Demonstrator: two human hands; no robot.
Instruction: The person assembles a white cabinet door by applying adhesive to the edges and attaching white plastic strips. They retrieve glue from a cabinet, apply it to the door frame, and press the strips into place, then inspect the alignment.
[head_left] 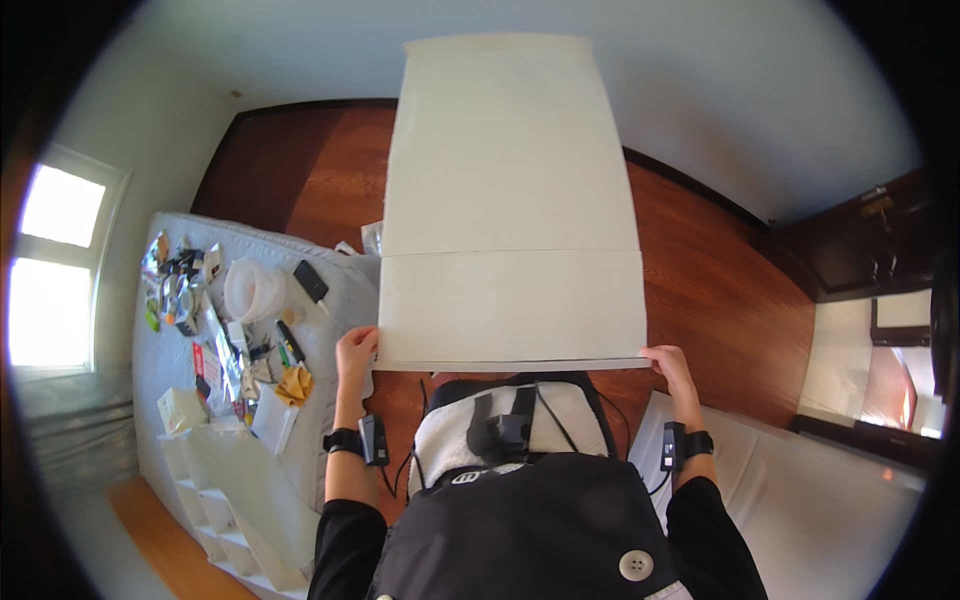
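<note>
A large off-white panel (510,160) stretches away in front of me, its far end near the wall. A thin seam or fold line crosses it, and its near edge is a narrow strip. At the near left corner, my left hand (355,352) is closed on the edge, thumb and fingers pinching it. My right hand (669,362) grips the near right corner in the same way, fingertips on the edge. Both wrists carry a black strap with a small device. What supports the panel from below is hidden.
On the left a mattress (345,290) bears a white bucket (252,290), a black phone-like device (311,282), a yellow cloth (294,386) and a white compartmented rack (225,500). Behind the panel is reddish wooden floor (710,270). A dark wooden door (850,240) stands right, above a white surface (790,490).
</note>
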